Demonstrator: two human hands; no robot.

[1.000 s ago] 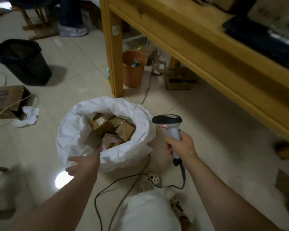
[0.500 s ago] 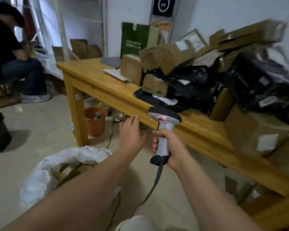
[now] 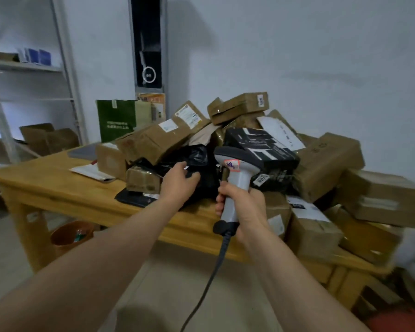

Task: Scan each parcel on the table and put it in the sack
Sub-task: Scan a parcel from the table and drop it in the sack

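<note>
At the front of the heap on the light wooden counter (image 3: 58, 185), the left hand (image 3: 177, 182) curls fingers and thumb into the crumpled black plastic mailer bag (image 3: 199, 156), wedged under a leaning long brown cardboard box (image 3: 153, 140); tugging it free could well topple that box off the edge. Beside it, the right hand (image 3: 243, 212) grips the grey handheld barcode scanner (image 3: 235, 164), and the bag's folds may hide its label.

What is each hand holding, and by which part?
Right hand grips the scanner by its handle. Left hand touches the black bagged parcel; a grip cannot be told.
</note>
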